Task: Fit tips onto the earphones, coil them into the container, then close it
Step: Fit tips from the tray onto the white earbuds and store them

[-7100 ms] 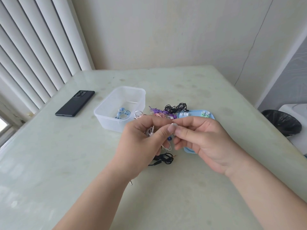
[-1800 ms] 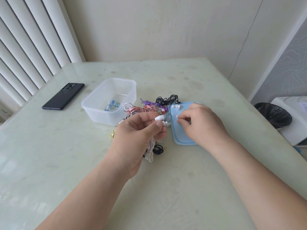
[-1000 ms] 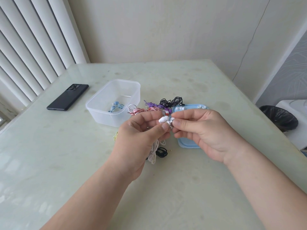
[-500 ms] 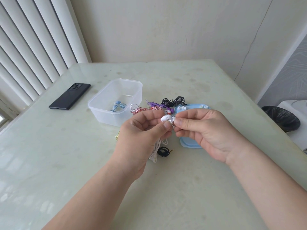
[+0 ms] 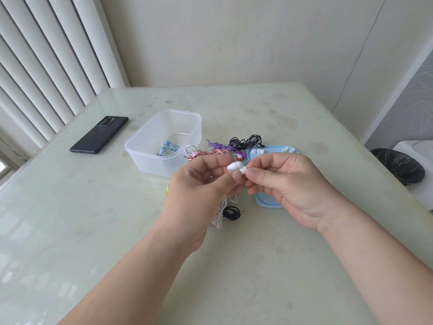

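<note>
My left hand (image 5: 201,191) pinches a white earphone bud (image 5: 234,165) above the table, and its white cable (image 5: 220,212) hangs below the palm. My right hand (image 5: 288,184) pinches a small white tip (image 5: 243,170) against that bud. Behind the hands a clear plastic container (image 5: 145,146) stands open with a blue earphone (image 5: 167,147) coiled inside. The light blue lid (image 5: 264,200) lies flat under my right hand with loose tips (image 5: 257,151) on it. Pink (image 5: 206,153), purple (image 5: 219,146) and black (image 5: 244,140) earphones lie bundled between container and lid.
A black phone (image 5: 99,134) lies at the left near the window blinds. A coiled black cable with a jack plug (image 5: 232,211) lies under my left hand, and a bit of yellow cable (image 5: 166,190) shows beside it. A black-lined bin (image 5: 398,165) stands off the table's right edge.
My right hand left the lid with a tip and came up to the bud in my left hand. In the last half second the hands barely moved.
</note>
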`<state>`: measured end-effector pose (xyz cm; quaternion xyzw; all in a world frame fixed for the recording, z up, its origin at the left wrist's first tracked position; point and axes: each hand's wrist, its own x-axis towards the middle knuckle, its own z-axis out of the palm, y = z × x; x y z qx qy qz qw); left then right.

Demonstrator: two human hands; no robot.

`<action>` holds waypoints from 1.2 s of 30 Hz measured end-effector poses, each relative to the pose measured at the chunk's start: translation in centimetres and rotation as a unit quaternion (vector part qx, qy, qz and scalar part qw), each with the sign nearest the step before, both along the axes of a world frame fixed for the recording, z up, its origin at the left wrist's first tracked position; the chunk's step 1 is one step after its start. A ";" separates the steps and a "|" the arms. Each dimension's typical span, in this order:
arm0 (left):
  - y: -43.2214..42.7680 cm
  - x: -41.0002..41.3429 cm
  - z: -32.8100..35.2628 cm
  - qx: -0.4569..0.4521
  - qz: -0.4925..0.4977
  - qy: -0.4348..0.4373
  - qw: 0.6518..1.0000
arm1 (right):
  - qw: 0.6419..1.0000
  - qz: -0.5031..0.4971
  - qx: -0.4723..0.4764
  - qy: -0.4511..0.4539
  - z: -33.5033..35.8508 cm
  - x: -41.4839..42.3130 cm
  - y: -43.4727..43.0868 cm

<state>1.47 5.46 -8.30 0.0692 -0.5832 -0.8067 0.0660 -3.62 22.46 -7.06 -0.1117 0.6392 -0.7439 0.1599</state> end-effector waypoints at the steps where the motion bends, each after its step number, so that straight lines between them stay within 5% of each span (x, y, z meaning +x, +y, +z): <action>1: 0.0 0.0 0.0 -0.003 -0.004 0.000 1.000 | 1.000 -0.003 -0.003 -0.001 0.0 0.0 -0.1; 15: -0.3 0.1 0.7 0.018 0.005 0.014 1.000 | 0.998 -0.006 0.012 0.057 0.1 0.3 0.0; 23: 0.3 0.5 3.3 0.099 0.029 0.063 0.993 | 0.993 0.101 0.057 0.034 0.8 2.1 -1.1; 29: -0.2 -0.3 3.3 -0.129 0.084 0.050 0.987 | 0.999 0.021 0.009 -0.042 1.1 1.7 -1.1; 36: -1.3 0.6 4.3 -0.292 -0.049 -0.004 0.955 | 0.991 -0.050 -0.079 -0.091 1.2 1.3 -1.4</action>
